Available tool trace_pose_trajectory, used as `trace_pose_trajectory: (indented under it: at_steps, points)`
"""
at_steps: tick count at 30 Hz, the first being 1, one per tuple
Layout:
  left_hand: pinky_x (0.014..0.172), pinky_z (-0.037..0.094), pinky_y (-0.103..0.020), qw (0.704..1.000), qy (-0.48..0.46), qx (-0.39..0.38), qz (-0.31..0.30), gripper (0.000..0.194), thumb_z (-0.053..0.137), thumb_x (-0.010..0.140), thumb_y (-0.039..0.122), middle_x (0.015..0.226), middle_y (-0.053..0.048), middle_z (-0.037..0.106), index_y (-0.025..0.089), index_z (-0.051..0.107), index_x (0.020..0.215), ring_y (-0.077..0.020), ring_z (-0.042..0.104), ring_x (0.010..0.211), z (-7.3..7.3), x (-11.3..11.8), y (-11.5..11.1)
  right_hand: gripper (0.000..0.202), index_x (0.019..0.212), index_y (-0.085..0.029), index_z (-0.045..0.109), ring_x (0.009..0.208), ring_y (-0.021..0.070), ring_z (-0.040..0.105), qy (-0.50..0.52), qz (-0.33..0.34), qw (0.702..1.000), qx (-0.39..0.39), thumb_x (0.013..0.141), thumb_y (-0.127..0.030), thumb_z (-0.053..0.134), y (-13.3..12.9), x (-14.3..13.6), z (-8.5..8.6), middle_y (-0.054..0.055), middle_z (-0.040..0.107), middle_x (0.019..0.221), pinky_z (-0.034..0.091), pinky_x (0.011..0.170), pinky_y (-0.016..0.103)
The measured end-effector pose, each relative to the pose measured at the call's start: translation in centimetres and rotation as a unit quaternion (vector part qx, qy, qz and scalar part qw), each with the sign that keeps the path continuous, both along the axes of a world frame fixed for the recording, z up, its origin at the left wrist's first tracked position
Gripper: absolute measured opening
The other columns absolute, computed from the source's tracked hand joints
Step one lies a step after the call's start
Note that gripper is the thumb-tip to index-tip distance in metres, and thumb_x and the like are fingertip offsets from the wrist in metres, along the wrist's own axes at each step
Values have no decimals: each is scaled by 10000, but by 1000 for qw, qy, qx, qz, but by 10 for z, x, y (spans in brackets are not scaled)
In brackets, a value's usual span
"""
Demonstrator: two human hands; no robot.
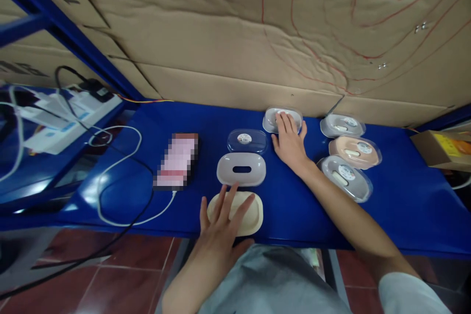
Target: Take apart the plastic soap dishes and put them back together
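My left hand lies with fingers spread over a cream oval dish at the table's front edge; part of the dish is hidden beneath it. Just behind that is a pale grey oval tray with a slot in its middle. A clear plastic lid with a round sticker comes after it. Farther back, by the cardboard, my right hand rests with stretched fingers on top of a grey soap box under a clear cover. Its fingers are apart and not wrapped around the box.
To the right are more covered soap boxes: two grey and one peach. A phone on a white cable lies left, near a power strip. Cardboard walls the back; a small carton stands far right.
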State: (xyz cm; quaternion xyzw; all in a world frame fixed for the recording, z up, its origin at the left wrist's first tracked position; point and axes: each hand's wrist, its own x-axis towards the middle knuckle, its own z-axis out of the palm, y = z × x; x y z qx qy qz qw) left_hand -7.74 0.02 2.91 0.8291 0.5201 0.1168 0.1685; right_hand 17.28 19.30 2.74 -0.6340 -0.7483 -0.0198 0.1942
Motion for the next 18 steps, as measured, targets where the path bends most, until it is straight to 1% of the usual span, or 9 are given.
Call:
trace_pose_trajectory:
  at_steps: [3,5,8,12,14,15,16,17,18]
  points:
    - [1207,173,-846,1000,-12,9,20,797,741,937,236,1771,-119,276,396,381,1630,-460,258,1617,-11,-6,11,528,1551,-171,505,1431,405,477,-37,13,999,27,1044,-320,505,-25,9,4,215,553,1536,185,1233,722]
    - [1213,159,-843,999,-28,17,21,766,732,949,249,1765,-118,285,395,393,1621,-456,253,1620,-12,-13,17,534,1515,-220,552,1424,424,471,-53,33,998,30,1026,-429,586,-44,18,6,205,540,1524,234,1217,716]
    - [1238,155,-816,997,-71,16,5,761,720,969,286,1774,-105,258,414,364,1629,-437,228,1633,-2,-16,19,624,1543,-266,526,1486,460,405,-38,50,998,2,983,-504,662,-60,33,7,206,450,1600,346,1164,717]
    - [1252,331,-688,975,-219,-34,16,759,692,999,321,1777,-93,244,454,306,1639,-382,285,1624,16,5,15,655,1520,-252,552,1413,415,519,98,57,993,-17,953,-541,708,-62,44,12,197,528,1527,468,1132,631]
    - [1239,387,-646,937,-342,-51,45,813,731,976,338,1766,-85,268,480,281,1638,-374,322,1610,21,24,16,636,1506,-273,561,1410,367,541,189,83,978,-4,954,-547,717,-66,45,23,165,559,1501,449,1182,587]
    - [1227,414,-629,899,-429,-59,64,842,744,967,357,1766,-86,261,489,256,1639,-370,362,1590,22,34,19,632,1517,-291,548,1428,346,531,227,110,968,-2,960,-538,717,-70,44,30,148,559,1507,435,1204,565]
    - [1198,462,-604,847,-518,-73,96,845,735,973,381,1762,-85,264,504,225,1636,-357,428,1554,23,44,22,639,1533,-310,529,1455,332,509,258,145,955,-7,964,-531,719,-75,42,37,133,549,1525,418,1224,550]
    - [1170,499,-584,798,-584,-95,114,849,728,976,423,1754,-91,274,512,198,1634,-351,469,1527,24,53,26,662,1550,-326,510,1485,327,479,282,189,940,-22,961,-537,726,-81,40,43,123,529,1552,402,1240,539]
    - [1153,521,-561,763,-625,-122,111,919,763,946,459,1749,-100,280,510,164,1641,-350,482,1518,25,61,29,700,1566,-334,492,1506,328,453,304,238,921,-45,950,-565,732,-87,38,49,117,508,1575,394,1249,532]
